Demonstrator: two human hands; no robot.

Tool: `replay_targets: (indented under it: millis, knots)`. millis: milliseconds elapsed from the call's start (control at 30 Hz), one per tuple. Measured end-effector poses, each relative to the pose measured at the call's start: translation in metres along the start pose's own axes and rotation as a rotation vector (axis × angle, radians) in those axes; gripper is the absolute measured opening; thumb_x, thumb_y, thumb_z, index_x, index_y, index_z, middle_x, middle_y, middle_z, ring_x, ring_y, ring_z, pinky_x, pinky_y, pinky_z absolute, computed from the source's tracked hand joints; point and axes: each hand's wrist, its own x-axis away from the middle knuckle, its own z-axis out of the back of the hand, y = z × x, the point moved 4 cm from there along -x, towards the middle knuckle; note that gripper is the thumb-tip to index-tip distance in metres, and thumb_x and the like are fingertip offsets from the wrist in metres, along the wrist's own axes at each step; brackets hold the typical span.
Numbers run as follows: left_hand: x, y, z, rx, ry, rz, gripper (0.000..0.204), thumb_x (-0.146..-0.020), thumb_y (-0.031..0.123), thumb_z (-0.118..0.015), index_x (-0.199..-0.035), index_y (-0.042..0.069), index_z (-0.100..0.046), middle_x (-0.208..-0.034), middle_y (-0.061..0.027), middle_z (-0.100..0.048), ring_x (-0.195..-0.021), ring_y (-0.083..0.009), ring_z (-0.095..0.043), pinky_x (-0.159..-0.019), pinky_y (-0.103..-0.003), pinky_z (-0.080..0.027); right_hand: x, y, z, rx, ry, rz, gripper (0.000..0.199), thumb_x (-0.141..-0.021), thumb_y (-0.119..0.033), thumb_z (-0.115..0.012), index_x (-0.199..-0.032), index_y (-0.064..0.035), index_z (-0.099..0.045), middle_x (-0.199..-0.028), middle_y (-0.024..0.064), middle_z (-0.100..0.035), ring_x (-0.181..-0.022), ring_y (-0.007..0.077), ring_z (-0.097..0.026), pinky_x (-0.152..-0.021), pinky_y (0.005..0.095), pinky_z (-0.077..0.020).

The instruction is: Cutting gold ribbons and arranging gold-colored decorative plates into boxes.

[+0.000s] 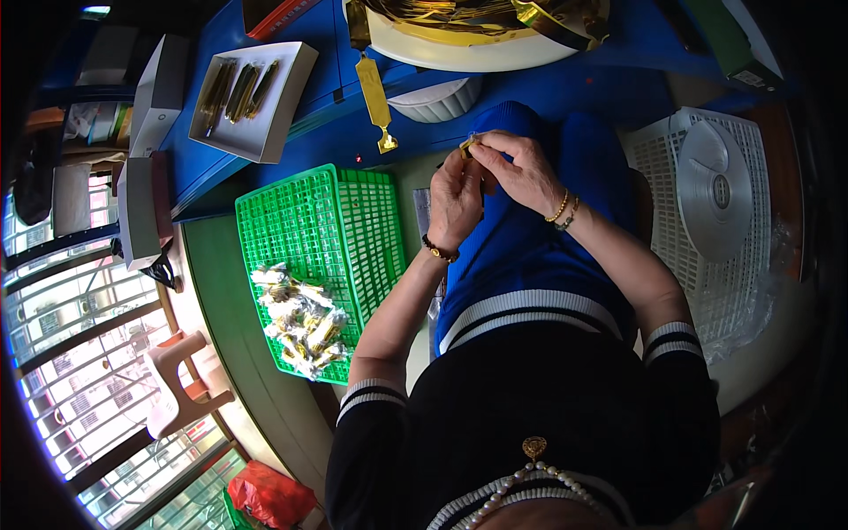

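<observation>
The small gold piece [469, 147] was beyond the green crate [287, 208] and to its right, raised above the person's lap. The left hand [457, 199] and the right hand [524, 168] both pinched it, their fingers pressed close together — so close that most of its shape was hidden.

On the crate's lattice lay a heap of clear-wrapped gold bundles [305, 331], touching one another; by their wrapping, these looked like the finished share of the work. Whether they rested on an upturned base or inside the crate, I could not tell.

Much seemed left. Farther off than the crate and to its right, a pale basin [415, 58] at the blue table [327, 84] held many loose gold strips [468, 22], and one long gold strip [374, 93] hung below the basin's near side. Just beyond the crate, a white box [287, 97] held some darker strips [243, 93]. Well to the crate's right, past the lap, a silver-grey roll [715, 190] lay on a white basket [658, 150]. The piece in hand seemed partway done — not yet among the wrapped bundles.
</observation>
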Motion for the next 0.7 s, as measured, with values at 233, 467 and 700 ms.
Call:
replay_targets:
  millis: [233, 467, 700]
  knots:
    - [-0.014, -0.005, 0.024, 0.361, 0.215, 0.302, 0.015, -0.092, 0.014, -0.047, -0.093, 0.004, -0.057, -0.073, -0.0014, -0.059, -0.056, -0.007, -0.053, -0.05, -0.02, -0.042, -0.005, 0.011, -0.006, 0.114, -0.043, 0.0, 0.048, -0.085, -0.026, -0.062, -0.121, 0.0032, -0.047, -0.101, 0.0119, -0.061, -0.09, 0.0147, -0.06, -0.076, 0.0259, -0.0495]
    - [-0.023, 0.011, 0.019, 0.597, 0.278, 0.253, 0.015, -0.093, 0.016, -0.042, -0.093, 0.005, -0.054, -0.075, -0.0051, -0.058, -0.065, -0.0131, -0.056, -0.057, -0.026, -0.047, 0.012, 0.033, -0.03, -0.388, -0.288, -0.171, 0.022, -0.088, -0.008, -0.055, -0.107, 0.0031, -0.053, -0.087, 0.0077, -0.061, -0.082, 0.0105, -0.06, -0.073, 0.0222, -0.0483]
    - [-0.021, 0.008, 0.017, 0.768, 0.306, 0.166, 0.016, -0.094, 0.016, -0.041, -0.096, 0.005, -0.051, -0.075, -0.0053, -0.057, -0.066, -0.0161, -0.056, -0.058, -0.028, -0.047, 0.012, 0.025, -0.025, -0.468, -0.221, -0.312, 0.016, -0.089, -0.009, -0.053, -0.1, 0.0025, -0.055, -0.082, 0.0059, -0.061, -0.078, 0.0091, -0.059, -0.07, 0.0217, -0.0479]
